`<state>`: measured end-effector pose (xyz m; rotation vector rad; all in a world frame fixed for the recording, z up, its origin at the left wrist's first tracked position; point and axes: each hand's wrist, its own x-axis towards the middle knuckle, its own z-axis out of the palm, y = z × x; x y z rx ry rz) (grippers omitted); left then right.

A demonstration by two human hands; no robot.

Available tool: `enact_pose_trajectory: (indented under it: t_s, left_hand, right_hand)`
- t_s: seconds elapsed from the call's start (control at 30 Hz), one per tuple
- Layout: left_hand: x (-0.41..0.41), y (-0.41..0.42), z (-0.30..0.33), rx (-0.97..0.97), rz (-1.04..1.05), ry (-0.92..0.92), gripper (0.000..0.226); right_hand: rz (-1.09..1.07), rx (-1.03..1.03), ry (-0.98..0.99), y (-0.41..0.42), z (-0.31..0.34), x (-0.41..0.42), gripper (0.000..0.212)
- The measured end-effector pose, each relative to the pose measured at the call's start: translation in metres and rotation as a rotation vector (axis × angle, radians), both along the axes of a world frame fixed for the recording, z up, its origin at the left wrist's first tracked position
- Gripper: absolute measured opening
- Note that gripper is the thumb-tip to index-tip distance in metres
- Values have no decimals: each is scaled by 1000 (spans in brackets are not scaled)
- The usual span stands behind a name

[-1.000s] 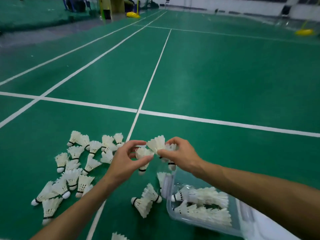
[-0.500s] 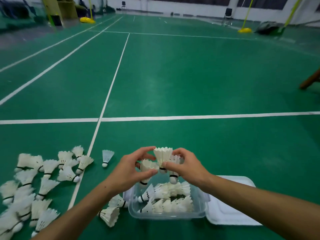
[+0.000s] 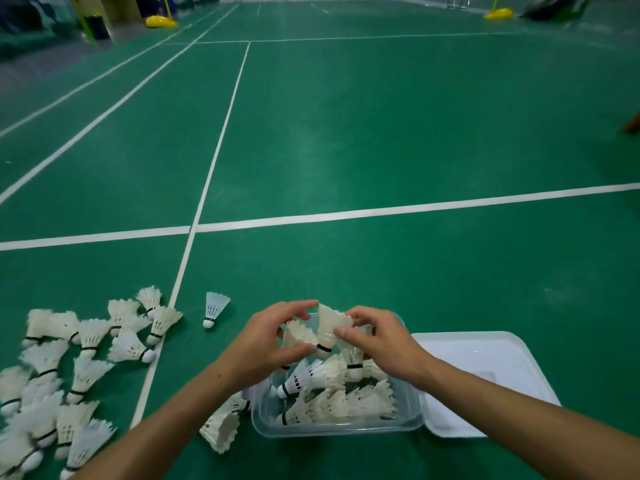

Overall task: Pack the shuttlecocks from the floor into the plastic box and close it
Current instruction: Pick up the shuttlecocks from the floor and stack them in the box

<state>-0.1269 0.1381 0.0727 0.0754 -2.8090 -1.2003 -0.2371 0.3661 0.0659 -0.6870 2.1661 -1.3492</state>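
Observation:
A clear plastic box sits on the green floor just in front of me, with several white shuttlecocks lying inside. Both hands hover over its far end. My left hand grips a shuttlecock between thumb and fingers. My right hand pinches another upright shuttlecock by its feathers and holds more beneath the palm. The box's white lid lies flat to the right of it. A large heap of shuttlecocks covers the floor at the left.
One shuttlecock stands alone beyond the heap. A short stack of shuttlecocks lies against the box's left side. White court lines cross the floor. Yellow net-post bases stand far off.
The view swung right and then steadied. Both hands with their shuttlecocks have sunk a little closer over the box's far end.

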Motion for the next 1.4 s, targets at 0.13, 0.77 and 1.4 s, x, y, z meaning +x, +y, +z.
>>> enact_pose_trajectory:
  t_s: [0.13, 0.77, 1.4]
  left_hand:
    - [4, 3, -8, -61, -13, -17, 66]
    - [-5, 24, -64, -545, -263, -286, 90]
    - [-6, 8, -64, -797, -376, -246, 80]
  right_hand:
    - [-52, -45, -62, 10, -4, 6, 14]
    - [-228, 32, -226, 13, -27, 14, 27]
    - [-211, 117, -363, 10, -47, 29, 22]
